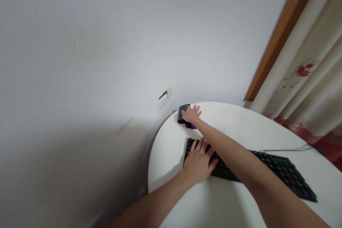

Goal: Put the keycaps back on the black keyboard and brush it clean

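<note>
A black keyboard (280, 171) lies across a round white table (240, 124). My left hand (199, 162) rests flat on the keyboard's left end, fingers stretched over the keys. My right hand (191, 114) reaches across the keyboard to the table's far edge and lies with fingers spread on a dark grey cloth (182, 112). A bit of something purple (191, 125) shows under my right wrist; I cannot make out what it is.
A plain white wall with a socket plate (164, 98) stands just behind the table's far left edge. A cream curtain (307, 78) with red flowers and a wooden frame hang at the right. The keyboard's cable (288, 149) runs off to the right.
</note>
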{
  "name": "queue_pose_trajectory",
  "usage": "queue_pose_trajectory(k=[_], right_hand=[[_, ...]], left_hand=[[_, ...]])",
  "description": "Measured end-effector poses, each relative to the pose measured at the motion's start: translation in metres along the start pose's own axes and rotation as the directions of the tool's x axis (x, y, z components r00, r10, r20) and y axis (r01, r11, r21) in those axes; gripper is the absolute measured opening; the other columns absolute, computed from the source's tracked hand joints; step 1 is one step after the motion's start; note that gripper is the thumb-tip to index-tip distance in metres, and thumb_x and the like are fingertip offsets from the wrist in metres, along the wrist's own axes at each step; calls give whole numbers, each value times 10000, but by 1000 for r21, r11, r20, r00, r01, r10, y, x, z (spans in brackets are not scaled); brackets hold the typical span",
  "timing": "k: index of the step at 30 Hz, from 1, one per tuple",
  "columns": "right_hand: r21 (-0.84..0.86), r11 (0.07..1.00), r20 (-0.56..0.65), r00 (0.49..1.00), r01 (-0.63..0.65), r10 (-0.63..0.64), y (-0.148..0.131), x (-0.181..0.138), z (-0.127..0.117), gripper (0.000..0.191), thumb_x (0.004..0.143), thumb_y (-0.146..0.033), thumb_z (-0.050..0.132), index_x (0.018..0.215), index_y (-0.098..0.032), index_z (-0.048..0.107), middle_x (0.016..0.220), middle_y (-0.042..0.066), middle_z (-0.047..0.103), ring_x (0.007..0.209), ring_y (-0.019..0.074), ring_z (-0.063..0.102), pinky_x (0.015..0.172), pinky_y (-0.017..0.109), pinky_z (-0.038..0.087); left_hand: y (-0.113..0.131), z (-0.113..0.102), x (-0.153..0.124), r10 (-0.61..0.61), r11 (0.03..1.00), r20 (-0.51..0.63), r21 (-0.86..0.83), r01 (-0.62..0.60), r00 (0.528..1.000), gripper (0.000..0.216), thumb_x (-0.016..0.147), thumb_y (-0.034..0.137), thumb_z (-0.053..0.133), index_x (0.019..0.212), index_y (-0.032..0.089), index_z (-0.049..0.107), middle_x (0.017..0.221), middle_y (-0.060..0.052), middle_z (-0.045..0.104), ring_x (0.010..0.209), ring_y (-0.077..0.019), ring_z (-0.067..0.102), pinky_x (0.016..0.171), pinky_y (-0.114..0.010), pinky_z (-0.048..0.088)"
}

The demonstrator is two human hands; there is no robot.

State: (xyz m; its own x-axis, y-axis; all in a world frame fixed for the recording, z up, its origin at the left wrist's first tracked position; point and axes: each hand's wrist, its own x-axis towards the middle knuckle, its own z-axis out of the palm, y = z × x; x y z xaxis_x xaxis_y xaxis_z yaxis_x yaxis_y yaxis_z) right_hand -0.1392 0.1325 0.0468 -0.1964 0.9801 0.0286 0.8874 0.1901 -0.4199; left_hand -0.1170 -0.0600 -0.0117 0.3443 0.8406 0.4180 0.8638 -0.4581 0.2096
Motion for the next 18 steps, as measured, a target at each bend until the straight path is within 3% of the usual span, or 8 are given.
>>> queue_pose_trajectory(k=[2,4,9,11,14,18], right_hand=[[4,1000,-18,999,31,-31,25,-9,-16,629,938,-517,392,1441,-139,421,1581,200,224,1469,381,124,1127,596,179],[-1,999,-24,999,48,-48,59,-19,-32,606,939,-534,373,1412,-168,471,1539,183,332,1444,349,237,1117,552,246],[-51,998,-62,998,23,-27,168,-65,-61,532,958,-450,363,1323,-118,563,1409,200,503,1390,316,357,1115,511,292],[-81,997,-90,996,16,-23,212,-92,-62,524,959,-426,365,1320,-101,561,1402,213,503,1385,321,364,1117,516,296],[-187,980,-255,960,71,-118,264,-135,-56,539,947,-469,379,1320,-127,564,1423,206,471,1367,329,390,1103,509,338],[-157,978,-277,944,137,-177,286,-177,-40,574,951,-478,374,1385,-125,505,1469,197,421,1376,312,385,1135,478,325]], left_hand=[[2,0,-1,11,1000,7,14,-11,1000,535,932,538,460,1404,287,460,1503,-75,407,1424,-327,280,1160,-589,207],[1,1,-3,17,1000,21,20,-18,1000,564,931,585,426,1430,320,431,1509,-58,407,1427,-331,273,1158,-615,179],[-16,0,-1,10,999,43,36,-12,999,541,930,589,425,1416,353,454,1476,-34,456,1413,-317,306,1163,-583,199],[-30,-6,1,10,999,65,48,-13,998,539,931,586,429,1418,357,453,1479,-32,456,1411,-318,314,1158,-573,217],[-59,-19,-2,23,997,110,72,-31,994,525,936,554,444,1425,363,447,1494,-25,440,1414,-315,315,1146,-550,257],[-104,-32,-10,-1,991,118,136,-15,993,500,948,509,448,1427,366,452,1495,-28,441,1404,-318,334,1137,-552,271]])
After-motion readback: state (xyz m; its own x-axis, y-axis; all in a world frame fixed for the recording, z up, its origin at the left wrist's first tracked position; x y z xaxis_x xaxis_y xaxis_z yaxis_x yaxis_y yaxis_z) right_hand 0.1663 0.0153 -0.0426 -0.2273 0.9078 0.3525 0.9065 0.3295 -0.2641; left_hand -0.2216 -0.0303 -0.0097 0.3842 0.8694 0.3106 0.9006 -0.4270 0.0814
